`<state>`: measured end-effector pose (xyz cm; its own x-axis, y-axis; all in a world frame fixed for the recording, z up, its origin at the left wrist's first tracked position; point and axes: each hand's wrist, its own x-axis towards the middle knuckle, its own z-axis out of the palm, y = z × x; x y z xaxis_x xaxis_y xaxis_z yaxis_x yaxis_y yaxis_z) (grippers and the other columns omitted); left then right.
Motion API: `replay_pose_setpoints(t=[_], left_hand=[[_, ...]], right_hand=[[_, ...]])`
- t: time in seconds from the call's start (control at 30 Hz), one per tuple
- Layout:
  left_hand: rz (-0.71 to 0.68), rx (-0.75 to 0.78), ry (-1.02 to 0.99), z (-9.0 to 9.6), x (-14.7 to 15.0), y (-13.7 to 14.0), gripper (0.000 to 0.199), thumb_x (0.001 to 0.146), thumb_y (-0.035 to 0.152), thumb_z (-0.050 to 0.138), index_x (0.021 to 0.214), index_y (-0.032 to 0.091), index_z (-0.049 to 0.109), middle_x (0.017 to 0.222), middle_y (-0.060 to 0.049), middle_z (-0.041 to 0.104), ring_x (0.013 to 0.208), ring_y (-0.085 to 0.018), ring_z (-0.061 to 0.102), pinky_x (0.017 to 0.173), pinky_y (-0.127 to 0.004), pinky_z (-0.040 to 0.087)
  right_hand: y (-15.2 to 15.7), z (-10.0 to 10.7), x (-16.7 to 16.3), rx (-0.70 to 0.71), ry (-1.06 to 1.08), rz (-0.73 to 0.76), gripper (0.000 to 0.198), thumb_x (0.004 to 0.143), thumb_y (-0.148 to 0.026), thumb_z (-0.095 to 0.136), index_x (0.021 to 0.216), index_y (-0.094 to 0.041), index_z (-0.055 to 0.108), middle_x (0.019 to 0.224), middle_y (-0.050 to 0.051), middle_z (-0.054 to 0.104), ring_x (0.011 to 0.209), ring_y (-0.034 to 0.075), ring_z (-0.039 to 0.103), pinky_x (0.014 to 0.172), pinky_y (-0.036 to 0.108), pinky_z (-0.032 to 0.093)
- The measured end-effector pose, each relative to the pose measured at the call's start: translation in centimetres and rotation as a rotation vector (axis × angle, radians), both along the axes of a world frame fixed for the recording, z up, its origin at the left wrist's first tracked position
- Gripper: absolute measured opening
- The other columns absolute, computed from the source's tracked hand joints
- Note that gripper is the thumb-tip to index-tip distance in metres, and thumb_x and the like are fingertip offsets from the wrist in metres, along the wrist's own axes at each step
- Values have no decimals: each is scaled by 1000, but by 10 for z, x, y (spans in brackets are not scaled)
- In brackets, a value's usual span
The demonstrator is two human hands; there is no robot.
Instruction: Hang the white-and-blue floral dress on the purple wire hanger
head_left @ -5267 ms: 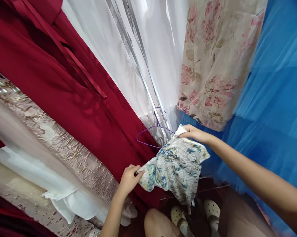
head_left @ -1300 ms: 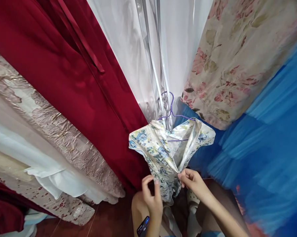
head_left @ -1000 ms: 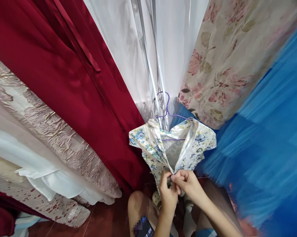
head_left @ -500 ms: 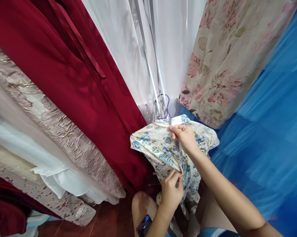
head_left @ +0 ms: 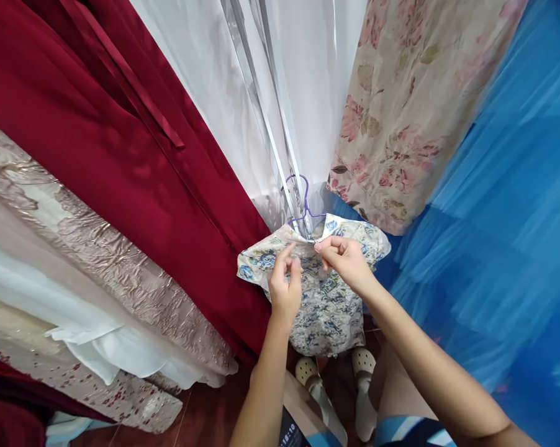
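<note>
A red gown (head_left: 168,205) hangs slantwise at the left, a narrow sash (head_left: 131,81) of the same red lying down its front. Beside it falls white cloth (head_left: 187,56), with pale straps (head_left: 267,124) running down before it. Next come a beige skirt (head_left: 392,124) with pink flowers and, at the far right, blue tulle (head_left: 485,248). Left of the red hang textured pink brocade (head_left: 121,267), a white ruffle (head_left: 91,347) and red-flecked fabric (head_left: 143,406). Below lies the dark reddish floor (head_left: 205,413).

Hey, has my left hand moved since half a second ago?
Yes, your left hand has moved up the floral garment, ending closer to the purple hanger, which hangs in place.
</note>
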<state>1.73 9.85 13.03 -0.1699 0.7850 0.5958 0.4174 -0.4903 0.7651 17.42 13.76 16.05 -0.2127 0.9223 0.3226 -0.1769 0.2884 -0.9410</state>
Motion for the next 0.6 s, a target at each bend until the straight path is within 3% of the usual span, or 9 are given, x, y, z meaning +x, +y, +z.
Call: replay_pose_setpoints(t=[0.1, 0.2, 0.3, 0.37, 0.5, 0.6], left_hand=[[-159, -88, 108, 37, -2, 24, 20, 93, 33, 55, 106, 21, 65, 69, 1, 58, 65, -14, 57, 64, -24, 45], [-224, -124, 124, 54, 2, 34, 17, 91, 34, 59, 84, 19, 62, 65, 2, 56, 61, -13, 56, 57, -22, 42], [-212, -50, 17, 64, 4, 35, 18, 91, 34, 59, 84, 18, 59, 64, 3, 55, 60, -12, 56, 58, -21, 43], [-123, 37, -73, 71, -4, 37, 18, 91, 35, 61, 84, 18, 60, 64, 2, 57, 61, -11, 57, 60, -21, 45], [82, 133, -244, 71, -50, 50, 18, 85, 33, 69, 82, 15, 64, 66, 2, 60, 64, -10, 58, 64, -19, 45], [83, 65, -543, 49, -94, 60, 17, 83, 26, 71, 75, 14, 62, 64, 3, 57, 61, -8, 55, 64, -18, 45]], right_hand=[[4, 3, -3, 9, 11, 29, 31, 84, -45, 65, 68, -19, 60, 46, -4, 56, 41, 9, 42, 44, 23, 30], [14, -5, -8, 11, 41, 33, 33, 83, -48, 66, 67, -20, 57, 48, -4, 57, 41, 9, 42, 44, 24, 31], [20, -25, -12, -5, 57, 18, 36, 81, -50, 67, 66, -20, 56, 47, -5, 56, 40, 10, 42, 44, 24, 31], [18, -42, -12, -24, 40, 12, 36, 81, -51, 67, 66, -20, 55, 46, -5, 55, 40, 10, 42, 44, 24, 31], [4, -68, 0, -105, 5, 49, 33, 83, -49, 66, 69, -20, 56, 46, -5, 55, 41, 11, 44, 46, 25, 33], [-8, -78, 11, -131, -15, 126, 31, 85, -46, 65, 70, -20, 56, 47, -5, 55, 42, 11, 43, 47, 25, 32]])
